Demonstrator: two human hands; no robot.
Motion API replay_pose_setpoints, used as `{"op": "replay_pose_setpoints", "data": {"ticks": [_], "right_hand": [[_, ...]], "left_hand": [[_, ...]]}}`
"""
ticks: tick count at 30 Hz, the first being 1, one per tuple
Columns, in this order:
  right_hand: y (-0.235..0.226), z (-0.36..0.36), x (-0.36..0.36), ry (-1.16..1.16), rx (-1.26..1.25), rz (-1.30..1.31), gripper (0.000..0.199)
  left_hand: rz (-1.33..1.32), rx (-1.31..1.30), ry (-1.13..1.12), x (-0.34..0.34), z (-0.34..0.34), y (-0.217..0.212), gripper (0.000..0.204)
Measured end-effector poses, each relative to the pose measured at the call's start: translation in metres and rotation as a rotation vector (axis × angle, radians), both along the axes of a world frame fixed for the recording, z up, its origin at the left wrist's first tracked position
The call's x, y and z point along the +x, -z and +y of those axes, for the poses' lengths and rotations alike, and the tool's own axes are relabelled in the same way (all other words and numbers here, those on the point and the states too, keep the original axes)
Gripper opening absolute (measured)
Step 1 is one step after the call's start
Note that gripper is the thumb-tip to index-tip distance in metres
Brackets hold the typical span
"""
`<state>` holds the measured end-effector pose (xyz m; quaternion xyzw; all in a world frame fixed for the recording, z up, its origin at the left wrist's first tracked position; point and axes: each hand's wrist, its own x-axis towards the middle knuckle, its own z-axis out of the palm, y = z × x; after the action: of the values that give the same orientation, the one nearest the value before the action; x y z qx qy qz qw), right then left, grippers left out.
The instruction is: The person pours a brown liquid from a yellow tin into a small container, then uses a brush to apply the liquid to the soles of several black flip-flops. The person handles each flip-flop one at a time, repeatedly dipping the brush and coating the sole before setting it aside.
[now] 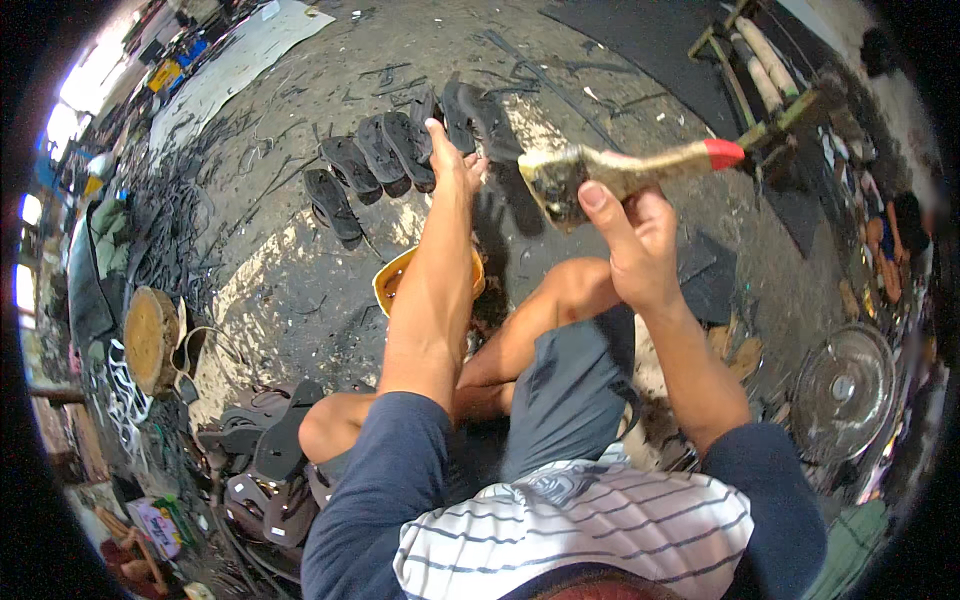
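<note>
My right hand grips a wide paintbrush by its pale, red-tipped handle. The dark, clotted brush head points left, held up above my knee. Out ahead, my left hand reaches over a row of black sandals on the floor, thumb and fingers apart. It is nearest the sandals at the right of the row; whether it touches one I cannot tell. Under my left forearm sits a yellow container, partly hidden, with something dark inside.
A pile of dark sandals lies by my left knee, near a round wooden block. Black scraps heap up at the left. A metal basin stands at the right, below a wooden frame. Strips litter the floor.
</note>
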<state>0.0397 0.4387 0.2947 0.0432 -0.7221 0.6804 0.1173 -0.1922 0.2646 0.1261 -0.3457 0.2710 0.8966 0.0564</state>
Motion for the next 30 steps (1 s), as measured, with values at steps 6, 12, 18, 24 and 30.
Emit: {"op": "replay_pose_setpoints", "data": {"ticks": [6, 12, 18, 24, 30], "right_hand": [[0.029, -0.006, -0.018, 0.082, 0.121, -0.069, 0.030], [0.064, -0.066, -0.036, -0.235, 0.280, -0.157, 0.038], [0.177, -0.137, -0.094, -0.538, 0.866, 0.000, 0.043], [0.213, -0.152, -0.062, -0.470, 1.186, 0.151, 0.035], [0.180, -0.123, -0.085, -0.319, 0.641, 0.515, 0.022]], "left_hand": [[0.639, -1.230, 0.460, 0.127, -0.159, -0.072, 0.064], [-0.562, -1.759, 1.569, 0.385, -0.425, -0.008, 0.089], [-0.583, -2.132, 1.016, 0.456, -0.397, -0.022, 0.040], [0.040, -1.815, 0.099, 0.479, -0.305, -0.152, 0.035], [0.302, -1.983, 0.676, 0.554, -0.265, -0.132, 0.020]]}}
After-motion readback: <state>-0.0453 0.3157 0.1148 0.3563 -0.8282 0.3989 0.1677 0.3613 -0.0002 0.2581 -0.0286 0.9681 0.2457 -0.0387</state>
